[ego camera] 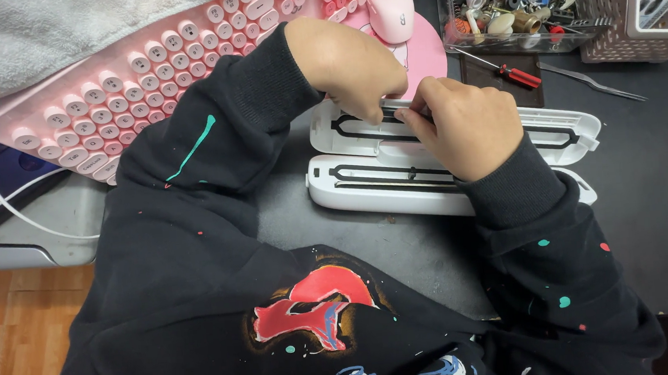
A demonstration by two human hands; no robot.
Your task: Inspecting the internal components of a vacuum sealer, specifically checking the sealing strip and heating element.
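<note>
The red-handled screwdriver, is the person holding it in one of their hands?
No, the red-handled screwdriver lies on the dark mat beyond both hands, which work over the white case.

Keyboard (146,75) pink, round white-topped keys; mouse (390,7) pale pink on pink mat (425,52); two long case halves (397,187) white with black inner channels; screwdriver (516,75) red handle, black collar; sleeves (213,141) black, teal and red paint flecks; desk surface (647,189) dark grey; floor (7,335) orange-brown wood; basket (612,11) beige
</note>
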